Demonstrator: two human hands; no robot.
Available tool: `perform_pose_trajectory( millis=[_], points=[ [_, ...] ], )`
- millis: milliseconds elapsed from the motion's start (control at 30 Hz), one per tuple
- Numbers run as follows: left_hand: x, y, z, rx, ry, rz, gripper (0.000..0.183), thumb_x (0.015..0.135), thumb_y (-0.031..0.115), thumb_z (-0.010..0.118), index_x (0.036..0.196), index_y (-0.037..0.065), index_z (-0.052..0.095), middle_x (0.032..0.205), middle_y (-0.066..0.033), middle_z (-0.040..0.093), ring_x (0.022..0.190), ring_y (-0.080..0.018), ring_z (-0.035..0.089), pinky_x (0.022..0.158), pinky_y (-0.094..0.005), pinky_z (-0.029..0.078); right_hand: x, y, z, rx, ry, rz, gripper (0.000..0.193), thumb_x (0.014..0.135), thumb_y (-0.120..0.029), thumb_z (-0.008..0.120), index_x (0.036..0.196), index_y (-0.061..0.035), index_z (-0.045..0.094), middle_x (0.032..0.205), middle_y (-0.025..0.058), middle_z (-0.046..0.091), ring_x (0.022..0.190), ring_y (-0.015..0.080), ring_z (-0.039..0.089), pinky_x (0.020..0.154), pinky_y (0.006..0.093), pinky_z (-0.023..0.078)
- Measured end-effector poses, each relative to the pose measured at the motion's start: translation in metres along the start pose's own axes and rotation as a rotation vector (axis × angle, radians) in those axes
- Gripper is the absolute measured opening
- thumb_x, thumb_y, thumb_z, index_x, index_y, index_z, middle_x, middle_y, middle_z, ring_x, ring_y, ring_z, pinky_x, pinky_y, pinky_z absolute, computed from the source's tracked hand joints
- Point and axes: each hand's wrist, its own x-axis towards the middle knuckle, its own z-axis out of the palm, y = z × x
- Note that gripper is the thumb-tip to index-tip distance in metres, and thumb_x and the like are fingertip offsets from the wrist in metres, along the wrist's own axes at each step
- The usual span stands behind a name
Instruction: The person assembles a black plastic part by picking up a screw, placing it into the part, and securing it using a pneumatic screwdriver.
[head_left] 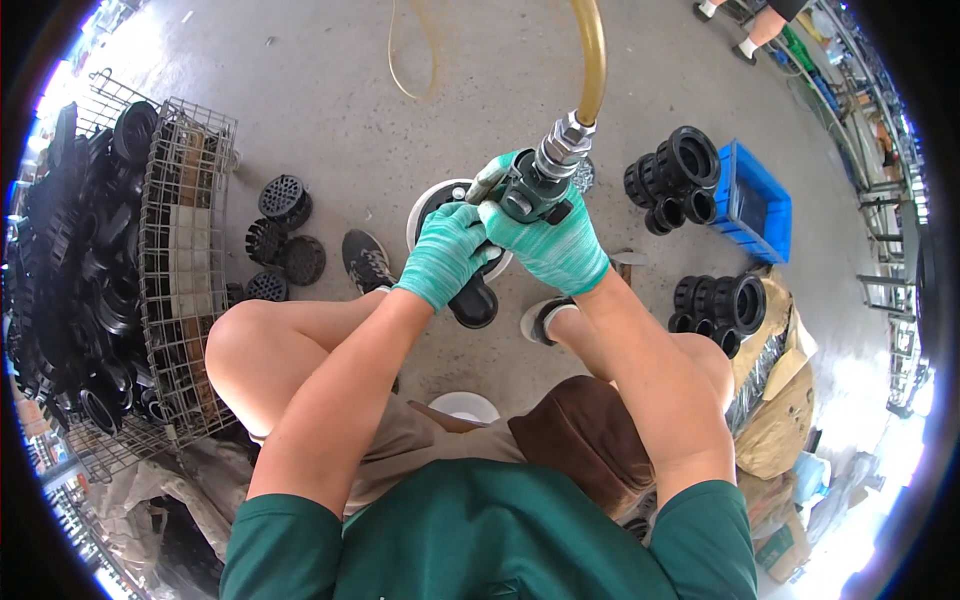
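My gloved right hand (550, 240) is wrapped round a black air-powered wrench (523, 192). A metal coupling (565, 145) joins the wrench to an amber hose (592, 60) that runs up out of view. Beside it my left hand (445, 250), in a matching green glove, curls over a black plastic pipe fitting (474, 305); its fingertips meet the right hand and the wrench. The fitting rests over a round white-rimmed stand (413, 222) between my feet. One silver bolt head (458, 194) shows at the fitting's far end. The wrench's working tip is hidden by my hands.
A wire cage (190, 250) full of black plastic parts stands at left. Round black grates (285, 200) lie beside it. On the right are stacked black ribbed fittings (685, 165), a blue crate (755, 205) and a hammer (628, 260). Another person's legs (765, 28) show far right.
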Motion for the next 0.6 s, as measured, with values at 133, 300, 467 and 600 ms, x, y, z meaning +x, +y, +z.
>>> perform_pose_trajectory(
  millis=[133,300,467,600],
  points=[
    [0.000,0.012,-0.003,0.116,-0.022,0.018,0.031,0.073,0.024,0.081,0.098,0.009,0.074,0.106,-0.0103,0.066,0.100,-0.0349,0.061,0.089,-0.0455,0.050,-0.001,-0.003,0.002,0.035,0.022,0.029,0.030,0.084,-0.003,0.074,0.113,-0.0037,0.065,0.101,0.0014,0.070,0.091,0.0095,0.063,0.087,0.0299,0.054],
    [0.000,0.000,0.000,0.035,-0.022,0.042,0.028,0.074,0.025,0.081,0.096,0.009,0.075,0.106,-0.0094,0.066,0.100,-0.0348,0.061,0.089,-0.0453,0.050,0.000,0.002,0.000,-0.042,-0.012,-0.009,0.029,0.084,-0.004,0.074,0.111,-0.0034,0.066,0.101,0.0013,0.070,0.089,0.0093,0.063,0.086,0.0294,0.054],
    [-0.003,-0.001,-0.001,0.035,0.001,0.003,0.028,0.075,0.025,0.080,0.098,0.010,0.076,0.107,-0.0083,0.067,0.102,-0.0344,0.060,0.092,-0.0454,0.049,0.007,0.000,0.000,-0.101,-0.010,0.010,0.028,0.085,-0.005,0.074,0.112,-0.0046,0.066,0.104,0.0026,0.070,0.093,0.0105,0.064,0.089,0.0301,0.054],
    [0.005,0.025,-0.015,0.368,-0.043,0.168,0.029,0.075,0.025,0.080,0.100,0.011,0.076,0.109,-0.0073,0.068,0.105,-0.0339,0.060,0.094,-0.0451,0.049,0.009,-0.018,-0.007,-0.098,0.011,-0.010,0.030,0.084,-0.002,0.073,0.112,-0.0060,0.066,0.104,0.0017,0.070,0.094,0.0118,0.065,0.089,0.0308,0.055]
  ],
)
